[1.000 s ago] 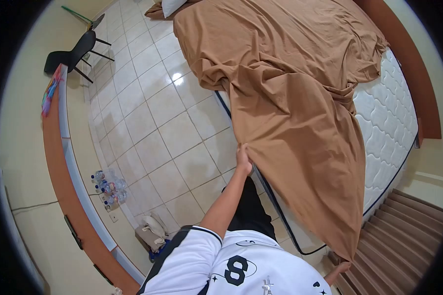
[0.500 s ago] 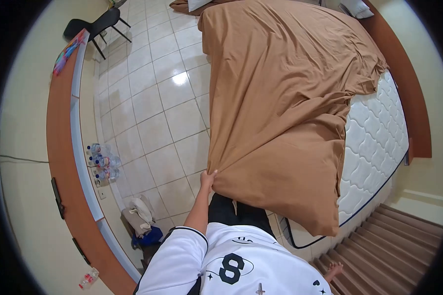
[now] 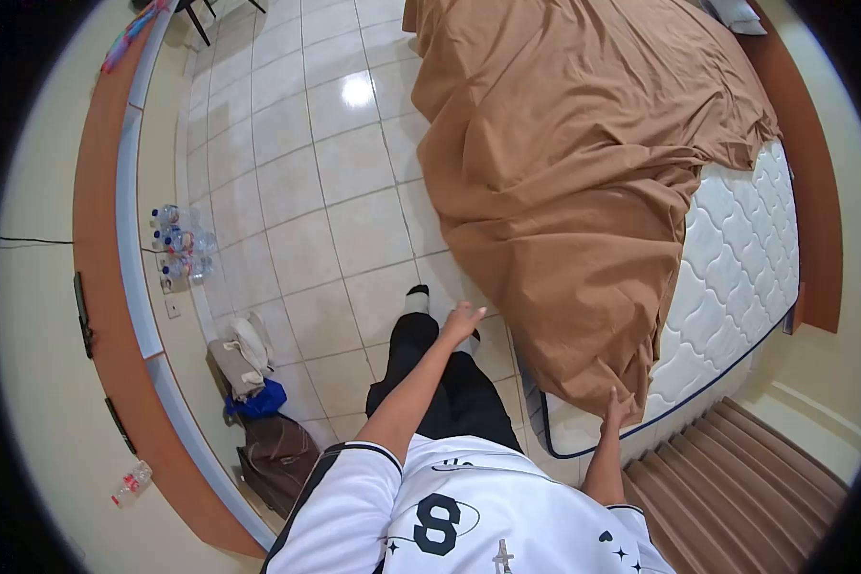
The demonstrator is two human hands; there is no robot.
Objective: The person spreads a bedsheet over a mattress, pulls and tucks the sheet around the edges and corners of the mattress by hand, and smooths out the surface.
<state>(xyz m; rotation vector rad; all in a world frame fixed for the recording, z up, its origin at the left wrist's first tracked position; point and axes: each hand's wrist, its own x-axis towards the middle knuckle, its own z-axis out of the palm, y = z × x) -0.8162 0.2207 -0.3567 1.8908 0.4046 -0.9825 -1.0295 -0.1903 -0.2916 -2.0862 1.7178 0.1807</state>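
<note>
A wrinkled brown sheet (image 3: 555, 210) lies over most of the bed and hangs past its near left side. White quilted mattress (image 3: 727, 277) shows bare along the right and at the near corner. My left hand (image 3: 462, 323) is in the air over my legs, just left of the sheet's edge, with its fingers apart and nothing in it. At the near end of the bed my right hand (image 3: 619, 407) touches the sheet's bottom corner; its fingers are partly extended, and whether they pinch the cloth is too small to tell.
Tiled floor (image 3: 297, 210) runs along the bed's left side. Plastic bottles (image 3: 184, 244) and bags (image 3: 277, 454) stand by the left wall, below a long wooden shelf (image 3: 105, 287). A pleated brown curtain (image 3: 727, 497) hangs at the lower right.
My left hand has let go of the sheet and moved right. My right hand has come up and forward to the sheet's near corner. The sheet's left edge has dropped loose.
</note>
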